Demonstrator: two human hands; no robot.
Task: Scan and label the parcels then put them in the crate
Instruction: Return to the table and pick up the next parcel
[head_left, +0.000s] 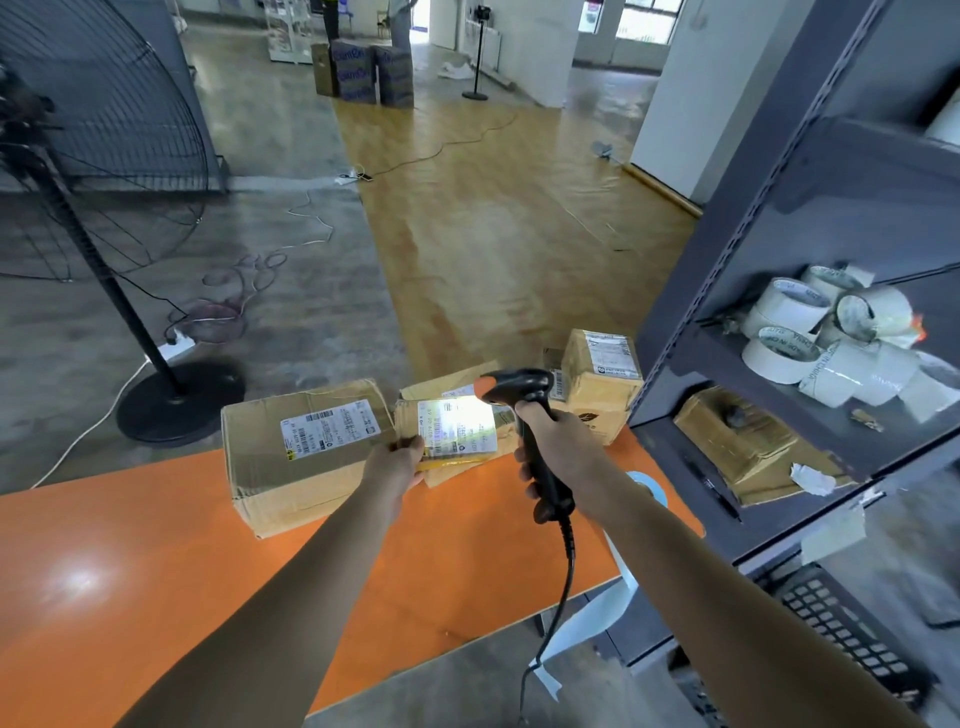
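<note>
My right hand (545, 447) grips the handle of a black barcode scanner (519, 389) with an orange tip. The scanner points left at a small flat brown parcel (457, 431), and its light falls bright on that parcel's white label. My left hand (395, 462) holds this parcel by its near-left edge, just above the orange table (156, 571). A large cardboard box (301, 447) with a white label lies to the left. Another taped parcel (602, 374) sits behind the scanner at the table's far right corner.
A grey metal shelf (779, 260) stands at the right with tape rolls (831, 332) and a brown package (753, 441). A strip of white label roll (618, 582) hangs off the table's right edge. A black grid crate (841, 634) sits below. A standing fan (78, 208) is at the left.
</note>
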